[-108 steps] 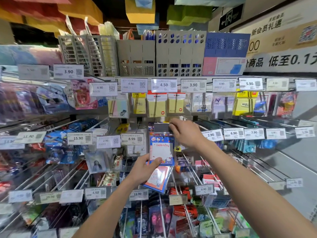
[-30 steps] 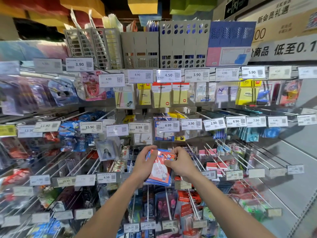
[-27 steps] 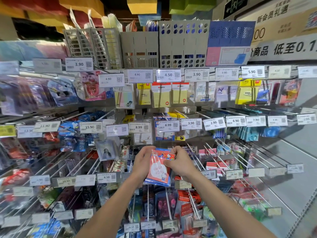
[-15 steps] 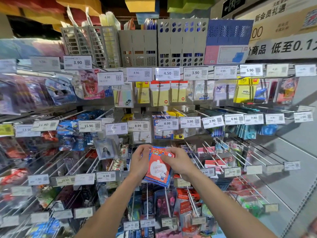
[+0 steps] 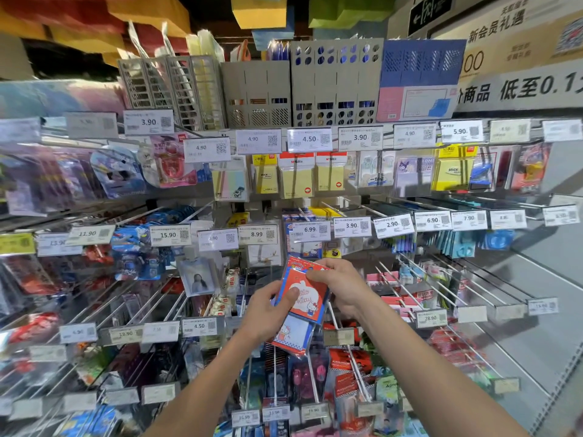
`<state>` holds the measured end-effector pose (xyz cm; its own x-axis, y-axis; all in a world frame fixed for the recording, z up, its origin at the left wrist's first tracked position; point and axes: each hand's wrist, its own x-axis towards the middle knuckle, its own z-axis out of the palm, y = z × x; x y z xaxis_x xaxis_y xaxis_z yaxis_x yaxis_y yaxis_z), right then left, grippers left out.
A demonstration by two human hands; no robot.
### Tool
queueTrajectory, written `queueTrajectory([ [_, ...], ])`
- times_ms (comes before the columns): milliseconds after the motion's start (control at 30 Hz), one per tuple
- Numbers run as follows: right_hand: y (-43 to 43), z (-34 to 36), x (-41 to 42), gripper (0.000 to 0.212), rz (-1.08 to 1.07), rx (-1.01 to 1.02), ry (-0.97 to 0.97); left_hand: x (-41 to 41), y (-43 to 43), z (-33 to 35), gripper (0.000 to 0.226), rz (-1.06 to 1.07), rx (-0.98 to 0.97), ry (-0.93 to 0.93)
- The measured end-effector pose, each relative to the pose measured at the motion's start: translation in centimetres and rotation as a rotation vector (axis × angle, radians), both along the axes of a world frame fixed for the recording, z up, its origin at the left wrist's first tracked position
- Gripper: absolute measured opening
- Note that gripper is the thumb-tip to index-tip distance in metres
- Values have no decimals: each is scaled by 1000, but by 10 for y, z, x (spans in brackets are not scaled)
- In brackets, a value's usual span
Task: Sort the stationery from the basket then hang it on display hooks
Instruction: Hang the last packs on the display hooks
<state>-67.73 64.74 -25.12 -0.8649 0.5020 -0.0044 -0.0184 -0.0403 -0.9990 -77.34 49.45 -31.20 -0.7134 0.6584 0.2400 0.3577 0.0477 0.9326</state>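
A stack of notepad packs [image 5: 293, 337] is held before the display hooks [image 5: 389, 287], below the 6.99 price tag [image 5: 310, 230]. It is grasped by the left grip [image 5: 268, 312], thumb on the red front pack [image 5: 307, 302], whose upper edge is pinched by the right grip [image 5: 344, 288].

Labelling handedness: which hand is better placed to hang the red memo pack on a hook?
Probably the right. The right hand pinches the red memo pack at its top edge, nearer the hooks above; the left hand grips lower, also supporting a second pack underneath.
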Motion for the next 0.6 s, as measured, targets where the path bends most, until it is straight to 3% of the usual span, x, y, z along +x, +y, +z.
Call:
queueTrajectory([
  [467,11,5,-3,16,-11,154,-79,-4,-2,-3,19,-71,-16,-50],
  [600,10,13,0,17,-81,363,-100,-5,0,0,19,-76,-16,-37],
])
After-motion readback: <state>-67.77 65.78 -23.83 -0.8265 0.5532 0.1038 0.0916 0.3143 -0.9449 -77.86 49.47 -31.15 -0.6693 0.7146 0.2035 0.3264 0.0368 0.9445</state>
